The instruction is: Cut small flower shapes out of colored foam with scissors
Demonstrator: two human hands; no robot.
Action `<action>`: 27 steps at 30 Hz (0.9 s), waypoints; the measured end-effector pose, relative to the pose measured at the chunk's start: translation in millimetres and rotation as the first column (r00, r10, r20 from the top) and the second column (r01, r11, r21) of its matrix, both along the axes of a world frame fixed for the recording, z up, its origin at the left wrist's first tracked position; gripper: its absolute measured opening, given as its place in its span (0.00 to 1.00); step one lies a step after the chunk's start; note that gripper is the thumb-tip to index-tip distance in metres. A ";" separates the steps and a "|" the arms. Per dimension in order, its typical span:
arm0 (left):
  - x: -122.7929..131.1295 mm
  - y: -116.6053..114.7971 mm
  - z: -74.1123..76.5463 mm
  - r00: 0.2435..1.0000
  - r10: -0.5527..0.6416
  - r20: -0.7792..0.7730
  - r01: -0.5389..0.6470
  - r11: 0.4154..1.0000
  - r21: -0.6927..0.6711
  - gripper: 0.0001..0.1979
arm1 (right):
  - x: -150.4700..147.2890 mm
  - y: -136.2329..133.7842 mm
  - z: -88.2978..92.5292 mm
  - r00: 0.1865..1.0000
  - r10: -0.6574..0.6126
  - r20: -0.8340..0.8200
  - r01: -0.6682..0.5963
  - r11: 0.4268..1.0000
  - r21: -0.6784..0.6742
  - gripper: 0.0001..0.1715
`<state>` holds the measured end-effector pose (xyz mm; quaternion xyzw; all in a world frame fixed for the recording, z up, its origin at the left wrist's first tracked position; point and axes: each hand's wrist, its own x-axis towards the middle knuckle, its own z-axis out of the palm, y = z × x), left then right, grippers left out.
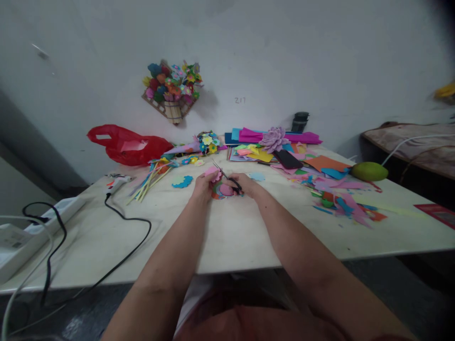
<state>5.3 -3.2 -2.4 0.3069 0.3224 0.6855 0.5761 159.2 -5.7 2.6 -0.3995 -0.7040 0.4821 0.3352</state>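
Observation:
My left hand (204, 185) pinches a pink scalloped flower cutout (213, 174) above the middle of the table. In my right hand (246, 183) are scissors (232, 183) with black handles, their blades pointing up and left beside the pink piece. Whether the blades touch it I cannot tell. Beneath the hands lie several round coloured pieces (224, 190), partly covered by my fingers. A blue scalloped cutout (182, 182) rests left of my left hand, and a light blue one (257, 176) lies just beyond my right hand.
On the left are a red plastic bag (131, 147), yellow sticks (149, 182), a glue gun (119, 183) with a black cord, and a power strip (46, 232). Coloured scraps (341, 199), a dark phone (287, 159) and a green mango-like fruit (369, 171) lie on the right.

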 end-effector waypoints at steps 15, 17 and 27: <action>1.1 -1.6 2.0 1.000 0.011 -0.008 -0.011 0.999 -0.033 0.06 | -2.6 -5.6 6.2 1.000 -0.018 0.007 0.018 1.000 -0.008 0.15; 1.0 -1.2 1.6 1.000 0.002 -0.014 -0.002 1.000 -0.020 0.06 | -2.7 -6.7 7.2 1.000 -0.023 0.007 0.023 1.000 -0.008 0.14; 1.7 -4.0 3.0 1.000 -0.001 -0.008 0.001 1.000 0.002 0.07 | -2.9 -3.3 3.4 1.000 -0.018 0.006 0.018 1.000 0.003 0.15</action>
